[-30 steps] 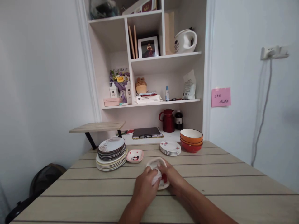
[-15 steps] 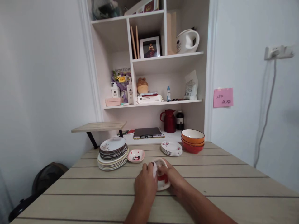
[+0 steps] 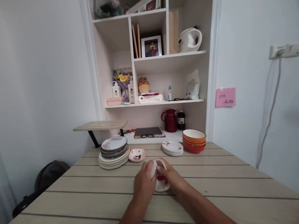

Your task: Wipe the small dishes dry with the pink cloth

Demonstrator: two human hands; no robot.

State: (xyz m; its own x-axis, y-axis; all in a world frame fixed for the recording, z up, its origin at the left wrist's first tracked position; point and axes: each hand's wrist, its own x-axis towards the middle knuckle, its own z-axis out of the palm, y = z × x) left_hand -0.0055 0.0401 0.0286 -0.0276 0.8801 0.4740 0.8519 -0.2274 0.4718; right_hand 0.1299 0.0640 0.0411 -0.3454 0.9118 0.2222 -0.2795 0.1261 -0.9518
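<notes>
A small white dish [image 3: 162, 186] with a red figure inside is held tilted above the front of the table. My right hand [image 3: 173, 176] grips its right side, with the thumb over the rim. My left hand [image 3: 144, 183] is closed around a crumpled white cloth or tissue [image 3: 153, 168] at the dish's left rim; its fingertips are partly hidden. Just beyond the hands, a similar small pink-rimmed dish [image 3: 137, 155] sits on the table.
On the slatted table [image 3: 112, 186], stacked plates [image 3: 114, 152] stand at the left. Smaller floral plates [image 3: 172, 148] and orange and red bowls [image 3: 194, 141] are at the back right. Behind them are a red jug [image 3: 170, 121], a dark bottle [image 3: 181, 120] and a shelf unit [image 3: 168, 57].
My left hand and the cloth have shifted slightly along the dish's rim. The dish stays in my right hand, and the whole view has moved a little.
</notes>
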